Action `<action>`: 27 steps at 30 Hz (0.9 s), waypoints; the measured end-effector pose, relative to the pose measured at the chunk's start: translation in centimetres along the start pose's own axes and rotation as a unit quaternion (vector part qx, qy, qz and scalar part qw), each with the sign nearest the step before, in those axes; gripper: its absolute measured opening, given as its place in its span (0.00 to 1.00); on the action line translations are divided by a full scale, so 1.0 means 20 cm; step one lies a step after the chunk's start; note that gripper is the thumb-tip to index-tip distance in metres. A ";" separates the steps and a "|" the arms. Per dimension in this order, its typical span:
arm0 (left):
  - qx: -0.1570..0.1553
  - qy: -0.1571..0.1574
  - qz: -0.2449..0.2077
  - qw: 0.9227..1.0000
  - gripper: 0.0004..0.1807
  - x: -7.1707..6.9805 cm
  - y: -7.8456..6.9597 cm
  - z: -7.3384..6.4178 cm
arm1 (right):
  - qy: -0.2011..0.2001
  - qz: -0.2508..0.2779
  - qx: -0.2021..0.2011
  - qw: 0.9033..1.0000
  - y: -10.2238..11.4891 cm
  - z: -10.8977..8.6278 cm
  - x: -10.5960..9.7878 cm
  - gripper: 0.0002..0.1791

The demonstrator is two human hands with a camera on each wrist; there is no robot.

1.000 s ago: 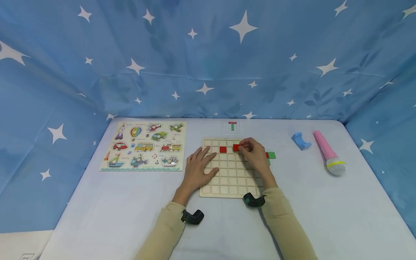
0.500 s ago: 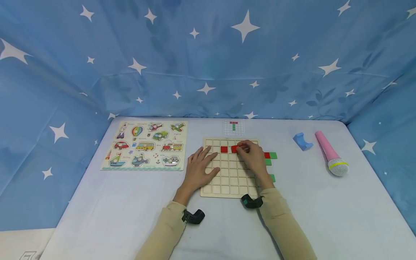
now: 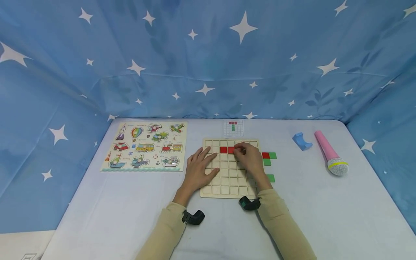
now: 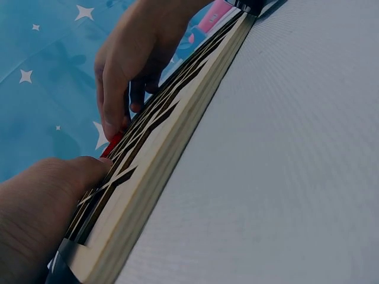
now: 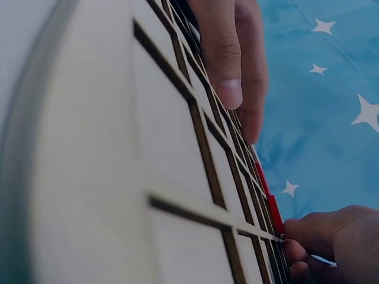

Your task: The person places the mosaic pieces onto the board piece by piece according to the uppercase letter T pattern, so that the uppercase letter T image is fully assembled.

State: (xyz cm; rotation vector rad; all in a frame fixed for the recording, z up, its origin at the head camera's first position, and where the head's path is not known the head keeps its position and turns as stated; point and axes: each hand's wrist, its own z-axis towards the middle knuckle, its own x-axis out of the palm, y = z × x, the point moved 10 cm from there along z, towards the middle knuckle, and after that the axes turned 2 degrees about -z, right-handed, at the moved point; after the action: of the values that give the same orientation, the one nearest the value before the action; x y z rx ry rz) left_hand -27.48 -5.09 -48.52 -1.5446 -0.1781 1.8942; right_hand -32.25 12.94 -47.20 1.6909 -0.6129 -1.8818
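A wooden grid board (image 3: 229, 182) lies on the white table. My left hand (image 3: 197, 169) rests on its left side, fingers spread. With thumb and fingertips, my right hand (image 3: 251, 159) pinches a red square tile (image 3: 231, 150) over the second row from the top. Directly left of it, another red tile (image 3: 223, 150) sits in a cell. From the right wrist view, the pinched tile (image 5: 275, 214) stands slightly proud of the other one, fingertips at its edge. In the left wrist view my right hand (image 4: 139, 65) reaches down to the red tile beyond my left thumb.
Right of the board lie a red tile (image 3: 265, 155) and several green tiles (image 3: 267, 162). Behind it is a pattern card (image 3: 233, 133) with a red and green T. A vehicle puzzle (image 3: 128, 146) lies left; a blue block (image 3: 302, 141) and pink toy microphone (image 3: 328, 148) lie right.
My right hand has moved slightly left with the red tile, which has gone from apart and tilted to lined up beside the other red tile. My left hand has stayed put.
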 end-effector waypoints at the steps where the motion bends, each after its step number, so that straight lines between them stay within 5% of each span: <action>1: 0.000 -0.001 0.000 1.000 0.30 0.00 0.00 0.00 | 0.001 -0.004 -0.001 1.000 0.00 0.00 0.00 0.11; 27: 0.000 -0.006 -0.005 1.000 0.30 0.00 0.00 0.00 | 0.000 -0.047 -0.025 0.999 0.03 -0.01 0.02 0.12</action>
State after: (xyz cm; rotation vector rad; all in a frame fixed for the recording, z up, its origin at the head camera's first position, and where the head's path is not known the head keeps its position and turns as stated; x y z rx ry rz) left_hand -27.39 -5.14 -48.47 -1.5289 -0.1896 1.8974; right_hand -32.03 12.23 -47.02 1.7146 -0.4906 -1.9448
